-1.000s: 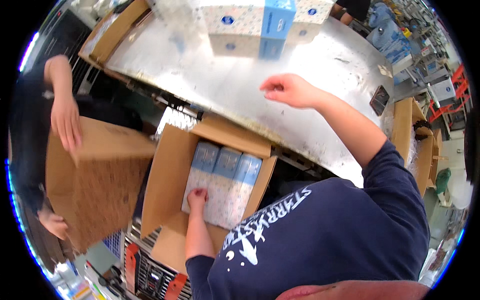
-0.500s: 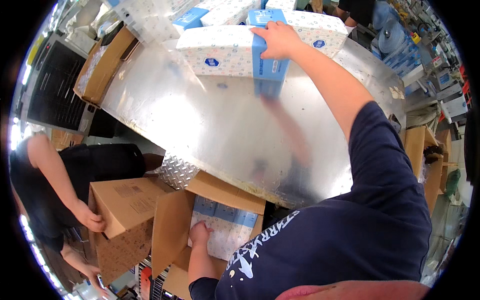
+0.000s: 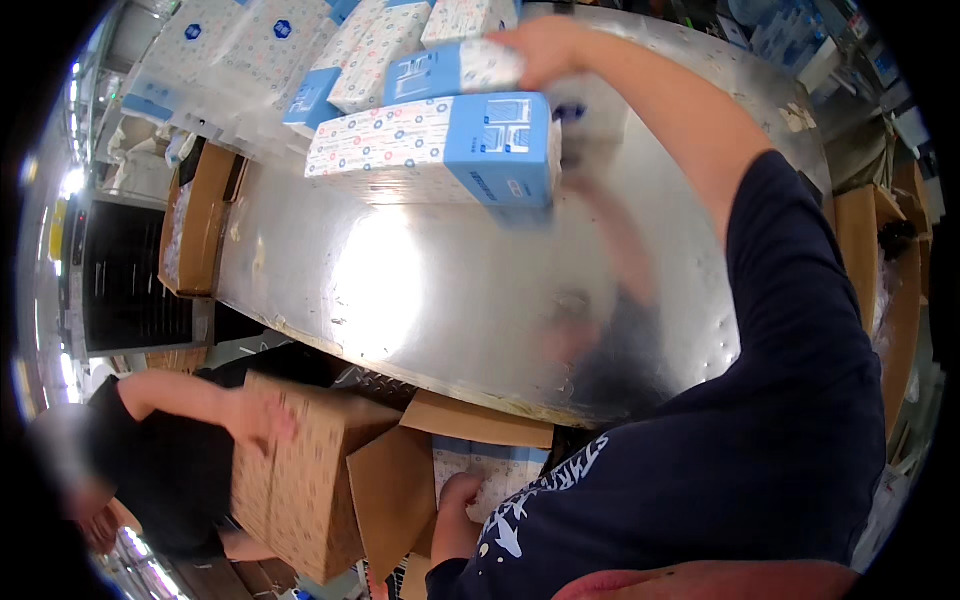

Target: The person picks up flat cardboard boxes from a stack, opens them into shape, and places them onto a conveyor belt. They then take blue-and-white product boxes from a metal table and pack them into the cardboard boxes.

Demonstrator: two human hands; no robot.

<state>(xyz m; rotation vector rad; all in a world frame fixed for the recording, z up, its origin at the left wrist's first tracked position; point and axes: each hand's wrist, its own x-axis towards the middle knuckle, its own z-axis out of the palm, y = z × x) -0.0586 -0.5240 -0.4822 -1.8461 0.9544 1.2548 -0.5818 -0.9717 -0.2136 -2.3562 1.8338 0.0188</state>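
Observation:
My right hand [image 3: 548, 52], smeared by motion, is closed on the right end of a white-and-blue oblong pack [image 3: 428, 76] on the metal table. In front of it lies another such pack [image 3: 385, 138], blue end to the right; both look like wrapped tissues. My left hand [image 3: 459, 492] is down in an open cardboard box [image 3: 392, 490] at the table's near edge. It rests on the packs [image 3: 510, 462] inside, its fingers apart and partly hidden.
More packs [image 3: 265, 50] stand at the far left. Another person's hand [image 3: 262, 415] touches a cardboard carton [image 3: 300, 470] left of my box. Open cartons stand at the table's left corner [image 3: 205, 215] and right side [image 3: 895, 300]. The shiny metal table [image 3: 480, 300] mirrors my arm.
My right hand has left the front pack's blue end and gone to the pack behind, which now sits farther left. The other person's carton has turned. My left hand stays in the box.

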